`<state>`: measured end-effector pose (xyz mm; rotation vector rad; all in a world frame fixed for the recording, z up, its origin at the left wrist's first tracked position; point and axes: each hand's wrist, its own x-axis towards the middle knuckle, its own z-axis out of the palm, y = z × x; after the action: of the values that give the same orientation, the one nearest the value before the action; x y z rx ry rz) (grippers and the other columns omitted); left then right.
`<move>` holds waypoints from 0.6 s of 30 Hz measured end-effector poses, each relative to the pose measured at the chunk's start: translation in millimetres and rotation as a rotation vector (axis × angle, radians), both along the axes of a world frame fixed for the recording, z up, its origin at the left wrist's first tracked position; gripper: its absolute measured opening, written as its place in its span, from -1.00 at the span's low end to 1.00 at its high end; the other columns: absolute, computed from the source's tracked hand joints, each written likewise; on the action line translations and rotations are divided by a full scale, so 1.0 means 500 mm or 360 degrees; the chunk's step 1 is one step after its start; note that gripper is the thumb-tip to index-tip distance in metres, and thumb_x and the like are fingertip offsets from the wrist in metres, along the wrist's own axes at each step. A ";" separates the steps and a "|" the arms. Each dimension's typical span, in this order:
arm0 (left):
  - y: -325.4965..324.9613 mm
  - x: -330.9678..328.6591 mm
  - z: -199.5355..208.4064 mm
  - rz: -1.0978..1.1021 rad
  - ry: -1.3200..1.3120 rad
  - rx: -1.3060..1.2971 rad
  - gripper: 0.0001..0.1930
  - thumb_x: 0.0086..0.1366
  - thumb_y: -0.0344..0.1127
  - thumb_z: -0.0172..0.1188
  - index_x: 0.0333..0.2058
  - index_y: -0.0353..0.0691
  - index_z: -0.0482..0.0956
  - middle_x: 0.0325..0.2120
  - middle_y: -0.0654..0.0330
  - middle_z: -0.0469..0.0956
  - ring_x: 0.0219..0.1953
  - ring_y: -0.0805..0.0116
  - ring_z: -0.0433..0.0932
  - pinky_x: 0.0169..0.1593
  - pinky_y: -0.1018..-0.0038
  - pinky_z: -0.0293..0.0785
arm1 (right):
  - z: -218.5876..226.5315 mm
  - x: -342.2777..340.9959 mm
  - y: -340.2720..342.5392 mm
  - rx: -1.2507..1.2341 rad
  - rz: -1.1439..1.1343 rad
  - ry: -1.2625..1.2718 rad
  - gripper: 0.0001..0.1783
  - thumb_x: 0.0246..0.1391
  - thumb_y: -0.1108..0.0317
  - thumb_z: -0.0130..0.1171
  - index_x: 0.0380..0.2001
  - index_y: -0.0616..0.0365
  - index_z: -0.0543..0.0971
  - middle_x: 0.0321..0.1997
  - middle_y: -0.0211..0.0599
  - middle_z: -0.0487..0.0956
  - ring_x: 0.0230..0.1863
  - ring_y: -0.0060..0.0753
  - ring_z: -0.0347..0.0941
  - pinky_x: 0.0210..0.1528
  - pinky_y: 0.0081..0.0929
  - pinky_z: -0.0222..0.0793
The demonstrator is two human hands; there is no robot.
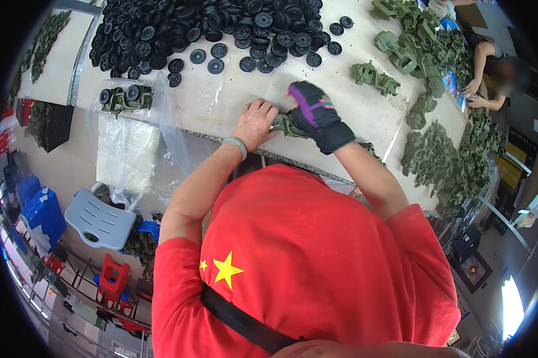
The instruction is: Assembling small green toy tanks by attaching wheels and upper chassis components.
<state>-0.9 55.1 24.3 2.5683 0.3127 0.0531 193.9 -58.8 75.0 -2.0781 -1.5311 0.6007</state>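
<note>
At the table's near edge, both hands meet on a green plastic toy vehicle part (291,127), much of it covered by my fingers. Bare and curled, my left hand (256,124) grips its left end. A black and purple fingerless glove covers my right hand (318,116), which is closed over the part from the right. Whether a wheel sits between the fingers cannot be seen. Beyond the hands lies a big heap of black toy wheels (245,30), with a few loose wheels (216,66) in front. To the left, a green toy chassis with black wheels (125,98) rests on clear plastic.
Green toy bodies (421,51) and a pile of small green parts (439,155) cover the table's right side. Two green bodies (375,79) lie nearer. A co-worker's hands (475,95) are at the far right. A clear plastic bag (173,143) hangs over the left edge near a grey stool (100,219).
</note>
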 end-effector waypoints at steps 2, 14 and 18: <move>-0.003 0.007 0.000 -0.0008 -0.0029 0.0000 -0.39 -0.04 -0.14 0.59 -0.01 -0.07 0.53 -0.03 0.18 0.52 0.19 0.08 0.47 0.22 0.06 0.46 | -0.043 -0.009 -0.003 0.0205 0.0096 -0.0125 -0.62 -0.05 0.50 0.25 -0.08 0.19 0.58 -0.09 0.02 0.63 -0.03 0.22 0.55 0.04 -0.02 0.51; -0.004 0.000 -0.013 -0.0017 -0.0094 0.0037 -0.43 -0.02 -0.10 0.56 -0.04 -0.06 0.55 -0.05 0.16 0.52 0.17 0.07 0.48 0.23 0.06 0.45 | -0.003 -0.013 0.023 -0.0126 0.0024 0.0088 -0.73 -0.03 0.42 0.22 -0.19 0.18 0.55 -0.20 0.01 0.59 -0.10 0.23 0.52 -0.08 -0.02 0.46; 0.001 0.004 -0.013 -0.0021 -0.0161 0.0009 -0.43 -0.03 -0.12 0.56 -0.03 -0.07 0.55 -0.05 0.16 0.52 0.16 0.06 0.48 0.23 0.06 0.45 | -0.009 0.010 0.054 -0.0116 0.0683 0.0113 -0.71 0.01 0.28 0.33 -0.20 0.13 0.57 -0.20 0.03 0.58 -0.12 0.21 0.51 -0.07 -0.01 0.44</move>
<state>0.9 55.8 17.8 2.5627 0.2578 0.1784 198.9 -31.8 70.7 -1.7605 -1.9528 0.8839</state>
